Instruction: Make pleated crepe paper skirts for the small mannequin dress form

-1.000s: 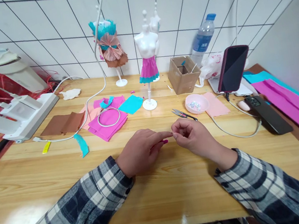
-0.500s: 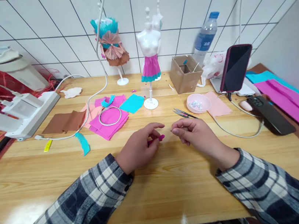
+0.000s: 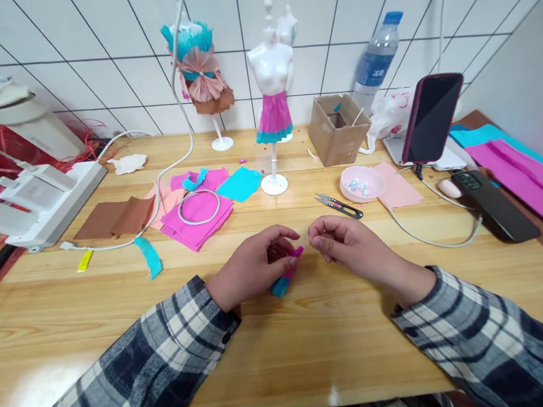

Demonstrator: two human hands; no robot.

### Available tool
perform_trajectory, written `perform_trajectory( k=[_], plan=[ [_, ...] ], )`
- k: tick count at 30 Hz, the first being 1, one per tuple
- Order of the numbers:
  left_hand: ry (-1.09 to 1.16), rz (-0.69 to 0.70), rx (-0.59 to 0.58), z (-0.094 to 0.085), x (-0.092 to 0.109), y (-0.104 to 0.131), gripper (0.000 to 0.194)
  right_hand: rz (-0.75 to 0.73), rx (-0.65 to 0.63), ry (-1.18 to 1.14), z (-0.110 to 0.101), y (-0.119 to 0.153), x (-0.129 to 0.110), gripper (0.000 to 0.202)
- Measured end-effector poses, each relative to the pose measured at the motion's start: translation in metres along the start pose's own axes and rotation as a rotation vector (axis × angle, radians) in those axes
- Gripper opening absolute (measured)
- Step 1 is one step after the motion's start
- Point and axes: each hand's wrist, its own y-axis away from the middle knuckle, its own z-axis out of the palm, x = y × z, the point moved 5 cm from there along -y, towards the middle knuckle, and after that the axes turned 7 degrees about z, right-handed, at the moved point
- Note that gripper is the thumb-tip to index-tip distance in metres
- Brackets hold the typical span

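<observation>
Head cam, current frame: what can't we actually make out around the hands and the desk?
- Head view: most of the pink-and-teal folded piece sits under the left hand; its shape is unclear.
- Whatever the right hand pinches is too small to tell.
- Contents of the cardboard box: hidden by its walls.
- Bits in the pink dish: too small.

Wooden tabletop (image 3: 118,333), strewn with pink paper sheets (image 3: 196,210), brown sheets (image 3: 116,216), thread snips (image 3: 338,205), a pink dish (image 3: 360,183), cardboard box (image 3: 338,129), dark phone (image 3: 498,215).
</observation>
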Motion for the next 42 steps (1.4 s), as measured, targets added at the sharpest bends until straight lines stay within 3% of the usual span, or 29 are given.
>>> perform_trajectory(
  k=[11, 19, 23, 42],
  plan=[
    [-0.158, 0.043, -0.037, 0.002, 0.007, 0.001, 0.019, -0.133, 0.047, 0.332, 0.002, 0.000, -0.002, 0.008],
    [-0.381, 0.125, -0.001, 0.002, 0.015, 0.004, 0.033, -0.116, 0.008, 0.444, 0.006, 0.000, -0.002, 0.008],
    [-0.394, 0.135, 0.052, 0.000, 0.015, 0.004, 0.035, -0.070, 0.019, 0.465, 0.005, 0.000, 0.000, 0.010],
    [-0.319, 0.151, 0.092, 0.000, 0.017, 0.005, 0.032, -0.002, 0.105, 0.525, 0.001, -0.001, 0.002, 0.010]
  ],
)
